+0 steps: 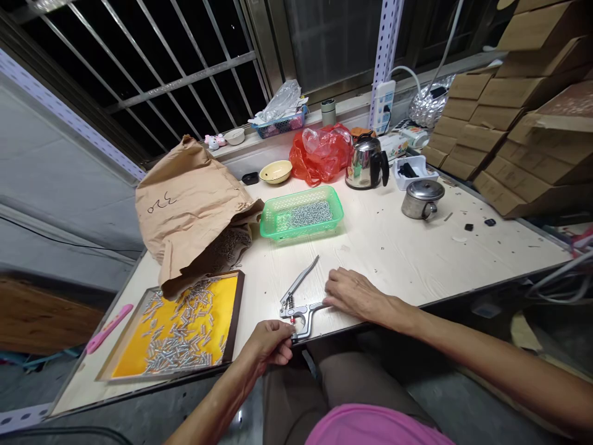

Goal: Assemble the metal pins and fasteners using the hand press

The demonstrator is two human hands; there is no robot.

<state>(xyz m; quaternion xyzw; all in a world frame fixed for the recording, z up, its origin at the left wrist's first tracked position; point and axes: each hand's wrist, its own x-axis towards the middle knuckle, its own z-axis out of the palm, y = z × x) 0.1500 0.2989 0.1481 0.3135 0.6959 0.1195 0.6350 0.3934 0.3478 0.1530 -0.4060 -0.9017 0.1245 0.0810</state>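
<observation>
Silver hand-press pliers [303, 312] with a spring and a small red part at the jaw lie at the table's front edge. Their upper handle slants up and away, so the handles are spread. My right hand [354, 293] is closed at the end of the lower handle, its fingertips partly hidden. My left hand [273, 340] pinches at the jaw end; whatever is between thumb and fingers is too small to make out. To the left, a shallow tray [238, 309] with a yellow bottom holds many small metal pins [173, 352]. Behind the pliers, a green plastic basket [301, 233] contains small metal pieces [312, 214].
A brown paper bag [189, 204] lies open toward the tray. A pink-handled tool [110, 327] rests by the left edge. Farther back are a yellow bowl [275, 172], red plastic bag [319, 157], kettle [364, 164] and lidded metal cup [420, 201]. Cardboard boxes [532, 123] stack at right.
</observation>
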